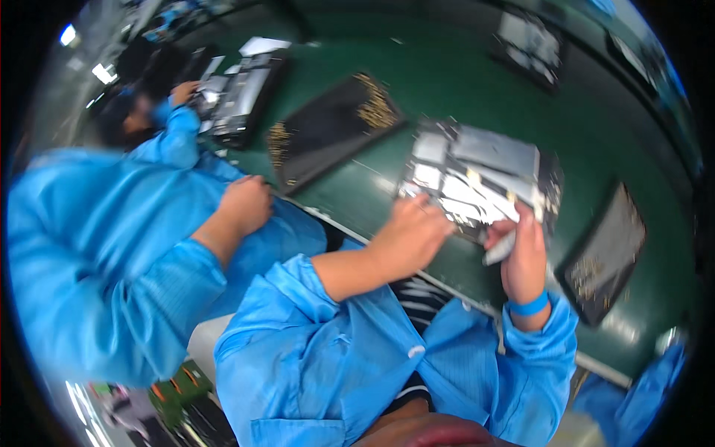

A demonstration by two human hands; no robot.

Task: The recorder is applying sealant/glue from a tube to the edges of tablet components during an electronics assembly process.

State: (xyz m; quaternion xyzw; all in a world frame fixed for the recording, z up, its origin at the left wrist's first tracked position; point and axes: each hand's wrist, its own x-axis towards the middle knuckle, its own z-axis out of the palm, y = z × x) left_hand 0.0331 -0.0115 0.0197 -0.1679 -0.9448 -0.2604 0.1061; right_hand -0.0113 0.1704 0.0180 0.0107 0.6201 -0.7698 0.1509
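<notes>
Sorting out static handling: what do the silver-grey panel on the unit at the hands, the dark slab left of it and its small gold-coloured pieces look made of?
Silver-grey panel: probably metal or foil, satin; pale sheen.
Dark slab: perhaps plastic or rubber, matt; dull surface.
Gold-coloured pieces: possibly brass or plated metal; yellow glint, blurred.
</notes>
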